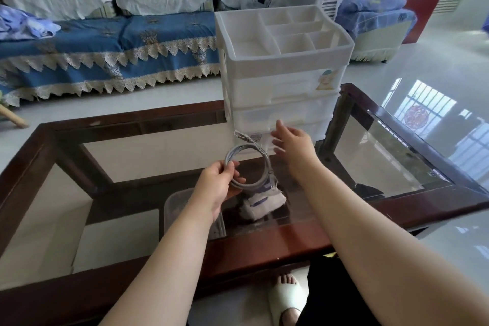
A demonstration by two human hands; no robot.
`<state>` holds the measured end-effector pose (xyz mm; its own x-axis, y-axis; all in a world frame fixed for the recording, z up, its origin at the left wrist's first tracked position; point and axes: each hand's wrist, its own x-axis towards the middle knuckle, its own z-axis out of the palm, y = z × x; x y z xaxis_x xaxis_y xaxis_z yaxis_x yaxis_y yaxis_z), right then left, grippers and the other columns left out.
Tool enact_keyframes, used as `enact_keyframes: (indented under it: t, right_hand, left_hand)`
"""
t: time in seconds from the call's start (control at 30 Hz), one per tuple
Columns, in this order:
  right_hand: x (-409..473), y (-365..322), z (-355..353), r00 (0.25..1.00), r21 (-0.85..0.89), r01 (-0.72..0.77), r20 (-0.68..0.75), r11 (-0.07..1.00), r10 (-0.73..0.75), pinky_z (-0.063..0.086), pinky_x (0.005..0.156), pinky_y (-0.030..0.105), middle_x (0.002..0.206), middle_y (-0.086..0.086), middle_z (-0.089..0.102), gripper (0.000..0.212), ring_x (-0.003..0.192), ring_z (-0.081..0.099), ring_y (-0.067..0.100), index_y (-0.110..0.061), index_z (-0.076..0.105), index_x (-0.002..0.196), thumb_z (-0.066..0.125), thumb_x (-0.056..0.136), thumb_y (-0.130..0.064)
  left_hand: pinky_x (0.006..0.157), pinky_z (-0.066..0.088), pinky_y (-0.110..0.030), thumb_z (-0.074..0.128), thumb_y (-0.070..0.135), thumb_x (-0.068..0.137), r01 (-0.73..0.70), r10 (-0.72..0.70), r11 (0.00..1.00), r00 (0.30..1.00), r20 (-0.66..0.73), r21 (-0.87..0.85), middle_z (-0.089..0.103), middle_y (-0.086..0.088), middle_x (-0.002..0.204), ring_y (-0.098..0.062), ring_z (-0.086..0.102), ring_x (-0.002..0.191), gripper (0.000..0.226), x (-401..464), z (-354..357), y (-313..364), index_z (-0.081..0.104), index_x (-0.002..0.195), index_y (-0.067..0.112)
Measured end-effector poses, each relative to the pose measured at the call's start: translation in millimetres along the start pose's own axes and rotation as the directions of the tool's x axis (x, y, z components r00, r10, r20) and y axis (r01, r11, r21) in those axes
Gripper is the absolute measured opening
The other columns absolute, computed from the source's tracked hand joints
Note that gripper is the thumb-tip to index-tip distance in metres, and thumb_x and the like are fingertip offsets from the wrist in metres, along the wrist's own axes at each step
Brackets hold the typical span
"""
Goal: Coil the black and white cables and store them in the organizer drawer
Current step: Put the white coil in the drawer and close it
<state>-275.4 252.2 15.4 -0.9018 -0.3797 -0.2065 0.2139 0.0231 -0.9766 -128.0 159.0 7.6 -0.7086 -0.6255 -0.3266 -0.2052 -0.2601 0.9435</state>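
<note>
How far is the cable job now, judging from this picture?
Done: the white cable is coiled. In hand: the left hand holds that coil, while the open right hand reaches to the organizer's drawers, which look closed. Left: stowing it. No black cable is visible.

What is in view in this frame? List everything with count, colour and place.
Coiled white cable: one, pale grey-white, held above the table, plug end pointing at the organizer.
White plastic drawer organizer: one, on the table's far side; open compartments on top, drawers shut.
Glass-topped coffee table with dark wooden frame: one, centre.
Clear plastic container: one, under the glass, near side.
White folded cloth with blue stripes: one, under the glass, below the coil.
Sofa with blue cover and lace trim: one, behind the table.
White slipper: one, on a foot below.
Left hand: gripping the coil.
Right hand: open, by the lowest drawer.
</note>
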Motion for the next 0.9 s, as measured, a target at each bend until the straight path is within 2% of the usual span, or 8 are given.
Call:
enact_keyframes:
  t: [0.07,0.2,0.33,0.47,0.67,0.77,0.83,0.9]
  right_hand:
    - [17,-13,-2,0.994,0.254,-0.096,-0.021,0.963,0.104,0.053,0.078,0.03,0.1,0.004,0.063,0.028,0.087,0.062,0.017,-0.009,0.057,0.102,0.06,0.091,-0.035]
    - [40,-29,2,0.965,0.492,-0.258,0.082,0.831,0.251,0.049,0.081,0.034,0.107,0.009,0.058,0.045,0.098,0.057,0.023,-0.007,0.047,0.125,0.065,0.089,-0.026]
    - [49,-31,6,0.94,0.463,-0.295,-0.015,0.836,0.341,0.05,0.062,0.031,0.101,0.005,0.052,0.048,0.098,0.056,0.021,-0.01,0.046,0.116,0.072,0.083,-0.033]
    - [53,-30,6,0.931,0.427,-0.339,0.022,0.838,0.365,0.05,0.064,0.033,0.074,0.001,0.047,0.047,0.08,0.058,0.018,-0.01,0.047,0.108,0.068,0.082,-0.042]
    - [44,-35,-3,0.924,0.141,-0.376,-0.02,0.916,0.382,0.052,0.06,0.035,0.084,0.004,0.051,0.057,0.073,0.061,0.02,-0.011,0.045,0.11,0.061,0.082,-0.058]
    - [32,-41,-6,0.952,-0.214,-0.305,-0.064,0.928,0.298,0.051,0.057,0.032,0.081,0.006,0.059,0.063,0.067,0.062,0.021,-0.007,0.049,0.104,0.044,0.086,-0.067]
    - [27,-45,-11,0.992,-0.602,-0.069,-0.125,0.795,-0.008,0.041,0.05,0.028,0.069,0.003,0.057,0.057,0.062,0.058,0.022,-0.008,0.055,0.085,0.038,0.091,-0.063]
    - [25,-52,-15,0.913,-0.865,0.141,-0.074,0.481,-0.401,0.036,0.058,0.029,0.076,0.001,0.055,0.047,0.076,0.053,0.024,-0.011,0.056,0.081,0.037,0.096,-0.051]
  left_hand:
    - [0.066,0.051,-0.03,0.042,0.017,0.103,-0.011,0.012,0.999,1.0,-0.026,0.042,0.054,-0.003,0.082,-0.016,0.063,0.076,0.023,7,1,-2,0.063,0.105,0.009]
    - [0.073,0.054,-0.033,0.043,0.02,0.103,-0.04,0.044,0.997,0.997,-0.059,0.068,0.059,-0.002,0.086,-0.016,0.062,0.08,0.024,10,-4,1,0.064,0.095,0.015]
    - [0.077,0.054,-0.034,0.042,0.019,0.104,-0.057,0.059,0.998,0.994,-0.091,0.023,0.057,-0.002,0.086,-0.015,0.06,0.078,0.023,11,-11,7,0.064,0.096,0.016]
    - [0.077,0.053,-0.034,0.043,0.02,0.103,-0.065,0.061,0.997,0.993,-0.1,-0.032,0.055,-0.001,0.082,-0.015,0.059,0.079,0.023,13,-13,11,0.065,0.104,0.014]
    - [0.078,0.053,-0.035,0.042,0.022,0.103,-0.092,0.073,0.981,0.99,-0.117,-0.17,0.054,0.001,0.073,-0.015,0.057,0.075,0.025,13,-20,16,0.066,0.1,0.015]
    - [0.075,0.053,-0.033,0.042,0.022,0.103,-0.084,0.06,0.969,0.992,-0.11,-0.231,0.052,0.001,0.072,-0.013,0.056,0.072,0.025,13,-20,18,0.066,0.1,0.015]
    - [0.074,0.053,-0.033,0.043,0.023,0.103,-0.086,0.063,0.97,0.992,-0.106,-0.228,0.053,0.002,0.073,-0.013,0.056,0.072,0.025,13,-19,18,0.067,0.101,0.014]
    - [0.072,0.052,-0.032,0.044,0.023,0.103,-0.094,0.075,0.975,0.992,-0.1,-0.203,0.054,0.001,0.074,-0.013,0.057,0.073,0.025,13,-17,17,0.066,0.104,0.013]
